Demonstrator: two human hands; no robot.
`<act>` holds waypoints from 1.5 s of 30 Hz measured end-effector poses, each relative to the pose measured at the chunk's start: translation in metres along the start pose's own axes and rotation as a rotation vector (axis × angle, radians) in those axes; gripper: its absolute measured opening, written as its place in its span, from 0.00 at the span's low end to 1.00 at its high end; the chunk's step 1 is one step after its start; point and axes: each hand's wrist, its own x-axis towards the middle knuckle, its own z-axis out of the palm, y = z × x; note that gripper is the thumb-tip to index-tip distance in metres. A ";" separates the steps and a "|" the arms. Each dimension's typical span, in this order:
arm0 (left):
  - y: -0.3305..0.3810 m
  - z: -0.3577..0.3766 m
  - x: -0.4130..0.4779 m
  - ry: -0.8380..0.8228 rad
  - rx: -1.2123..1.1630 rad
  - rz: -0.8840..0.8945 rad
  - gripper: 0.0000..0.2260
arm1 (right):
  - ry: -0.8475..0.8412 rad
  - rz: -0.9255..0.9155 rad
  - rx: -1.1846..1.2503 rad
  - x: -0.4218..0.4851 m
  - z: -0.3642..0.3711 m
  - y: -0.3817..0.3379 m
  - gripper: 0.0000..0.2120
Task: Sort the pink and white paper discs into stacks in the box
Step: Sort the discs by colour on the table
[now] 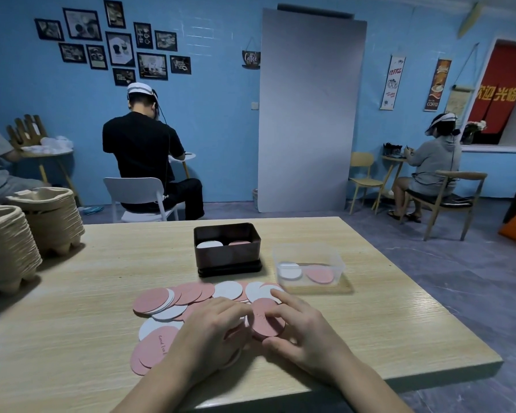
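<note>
Several pink and white paper discs (191, 296) lie scattered in a loose pile on the wooden table (87, 293). My right hand (304, 332) holds a small stack of pink discs (267, 320) between thumb and fingers at the pile's right end. My left hand (209, 335) lies over the middle of the pile, its fingertips touching that pink stack. Behind the pile stands a dark brown box (227, 257) holding a white stack on the left and a pink stack on the right.
A clear plastic container (309, 265) with one white and one pink stack sits right of the dark box. Stacks of moulded paper trays (27, 234) crowd the table's left end. Two people sit at small tables further back in the room.
</note>
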 end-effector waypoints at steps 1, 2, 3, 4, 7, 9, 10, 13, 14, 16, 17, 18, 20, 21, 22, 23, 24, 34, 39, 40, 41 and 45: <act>-0.001 -0.001 0.001 -0.010 -0.007 -0.007 0.08 | -0.014 -0.002 -0.014 0.002 0.000 0.000 0.21; -0.002 -0.002 0.000 -0.021 -0.013 -0.014 0.08 | -0.024 -0.008 -0.023 0.005 0.000 -0.001 0.21; -0.003 -0.003 0.000 -0.033 -0.015 -0.022 0.08 | -0.032 -0.014 -0.031 0.008 0.000 -0.002 0.21; -0.005 -0.006 0.000 -0.045 -0.015 -0.028 0.08 | -0.039 -0.021 -0.041 0.012 -0.001 -0.003 0.21; -0.010 -0.020 -0.001 -0.054 -0.026 -0.048 0.08 | -0.023 -0.048 -0.055 0.024 0.001 -0.010 0.19; -0.016 -0.030 -0.005 -0.053 -0.019 -0.106 0.11 | -0.002 -0.048 -0.044 0.032 0.006 -0.015 0.18; -0.020 -0.035 -0.008 -0.057 -0.001 -0.132 0.12 | 0.006 -0.044 -0.036 0.035 0.010 -0.016 0.18; -0.030 -0.046 -0.018 -0.098 0.040 -0.184 0.14 | 0.021 -0.024 -0.017 0.042 0.021 -0.017 0.19; -0.033 -0.049 -0.022 -0.118 0.040 -0.199 0.14 | 0.016 -0.017 -0.018 0.043 0.024 -0.016 0.19; -0.039 -0.051 -0.028 -0.150 0.043 -0.233 0.16 | 0.005 -0.012 -0.026 0.044 0.028 -0.014 0.20; -0.042 -0.051 -0.031 -0.156 0.046 -0.250 0.17 | 0.006 -0.012 -0.028 0.043 0.029 -0.013 0.20; -0.044 -0.051 -0.034 -0.155 0.048 -0.267 0.18 | 0.009 -0.011 -0.031 0.042 0.029 -0.012 0.20; -0.046 -0.048 -0.037 -0.134 0.059 -0.296 0.19 | 0.015 -0.006 -0.040 0.039 0.030 -0.010 0.21; -0.047 -0.046 -0.037 -0.125 0.071 -0.300 0.19 | 0.014 -0.006 -0.048 0.038 0.030 -0.009 0.21; -0.046 -0.045 -0.038 -0.118 0.091 -0.293 0.17 | 0.009 -0.008 -0.057 0.037 0.031 -0.009 0.21; -0.046 -0.044 -0.039 -0.112 0.110 -0.279 0.16 | 0.002 -0.010 -0.066 0.036 0.031 -0.009 0.21; -0.045 -0.044 -0.040 -0.111 0.118 -0.269 0.14 | -0.003 -0.012 -0.070 0.035 0.031 -0.010 0.22; -0.042 -0.047 -0.041 -0.178 0.082 -0.230 0.17 | 0.019 -0.020 -0.086 0.036 0.032 -0.010 0.20; -0.042 -0.043 -0.039 -0.220 0.115 -0.276 0.25 | 0.018 -0.014 -0.084 0.036 0.033 -0.011 0.21; -0.042 -0.044 -0.039 -0.211 0.109 -0.276 0.25 | 0.018 -0.016 -0.087 0.036 0.033 -0.011 0.20; -0.042 -0.044 -0.040 -0.199 0.104 -0.272 0.26 | 0.018 -0.016 -0.090 0.036 0.033 -0.010 0.20; -0.040 -0.047 -0.043 -0.120 0.095 -0.259 0.26 | 0.018 -0.008 -0.080 0.035 0.033 -0.011 0.19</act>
